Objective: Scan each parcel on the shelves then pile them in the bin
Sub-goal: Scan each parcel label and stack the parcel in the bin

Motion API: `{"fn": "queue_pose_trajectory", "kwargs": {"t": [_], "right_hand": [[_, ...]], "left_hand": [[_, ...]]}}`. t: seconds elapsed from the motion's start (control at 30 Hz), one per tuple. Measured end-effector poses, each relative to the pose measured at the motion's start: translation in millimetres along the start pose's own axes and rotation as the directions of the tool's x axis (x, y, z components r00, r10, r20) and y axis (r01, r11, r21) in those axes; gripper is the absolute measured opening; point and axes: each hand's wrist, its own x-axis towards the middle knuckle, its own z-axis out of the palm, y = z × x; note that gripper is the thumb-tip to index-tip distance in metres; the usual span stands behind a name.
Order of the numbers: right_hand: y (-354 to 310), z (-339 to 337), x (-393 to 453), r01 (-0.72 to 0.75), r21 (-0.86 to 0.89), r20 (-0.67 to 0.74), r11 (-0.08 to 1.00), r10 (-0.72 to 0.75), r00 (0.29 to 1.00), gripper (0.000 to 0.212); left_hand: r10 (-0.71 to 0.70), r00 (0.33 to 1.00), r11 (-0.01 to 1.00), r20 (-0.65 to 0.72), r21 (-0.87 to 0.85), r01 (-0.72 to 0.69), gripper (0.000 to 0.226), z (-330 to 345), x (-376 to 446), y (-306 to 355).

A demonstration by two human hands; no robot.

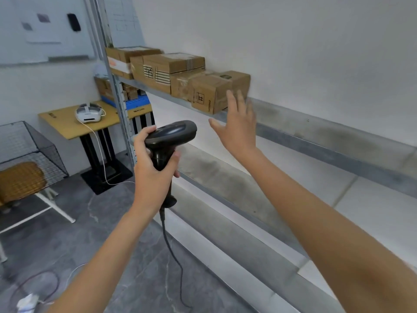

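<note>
Several brown cardboard parcels stand in a row on the upper metal shelf (327, 141). The nearest parcel (212, 93) sits at the shelf's front edge with a larger parcel (167, 68) behind it. My left hand (153, 168) grips a black corded barcode scanner (171, 136), its head aimed toward the shelf. My right hand (237, 125) is raised with fingers spread, just in front of the nearest parcel's right end; I cannot tell whether it touches. A black wire bin (29, 152) stands on the floor at the left.
A small wooden table (67, 123) holds a white headset (89, 112) with a cable trailing to the floor. The lower shelf (237, 184) runs under my arms. The scanner's cable hangs to the grey floor. A shelf upright (117, 91) stands left of the parcels.
</note>
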Motion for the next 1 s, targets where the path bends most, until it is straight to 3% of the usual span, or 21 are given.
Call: {"fn": "queue_pose_trajectory", "kwargs": {"t": [0.2,0.37,0.5,0.67,0.83,0.9,1.0], "right_hand": [[-20,21,100,0.017,-0.091,0.039,0.996,-0.013,0.999,0.07],[-35,32,164,0.044,-0.122,0.192,0.992,-0.02,0.981,0.071],[-34,40,178,0.108,-0.255,0.324,0.961,-0.02,0.946,0.076],[-8,22,165,0.183,-0.159,0.29,0.97,-0.131,0.948,0.055],[7,-4,176,0.06,-0.072,0.244,0.996,-0.041,0.969,0.054],[5,-3,190,-0.036,-0.219,0.242,0.975,0.09,0.966,0.066],[8,5,204,-0.228,-0.304,0.333,0.925,0.328,0.884,0.078]], "left_hand": [[-0.009,0.999,1.0,-0.045,0.003,0.009,0.064,1,42,-36],[0.034,0.998,0.999,-0.058,0.022,-0.033,0.062,9,90,-55],[0.068,0.995,0.997,-0.071,-0.035,-0.07,0.061,22,129,-63],[0.088,0.994,0.988,-0.061,-0.12,-0.095,0.061,45,160,-67],[0.126,0.992,0.973,0.007,-0.197,-0.123,0.059,63,188,-71],[0.13,0.99,0.968,0.051,-0.224,-0.115,0.059,71,196,-75],[0.099,0.991,0.96,0.085,-0.271,-0.073,0.059,78,204,-85]]}}
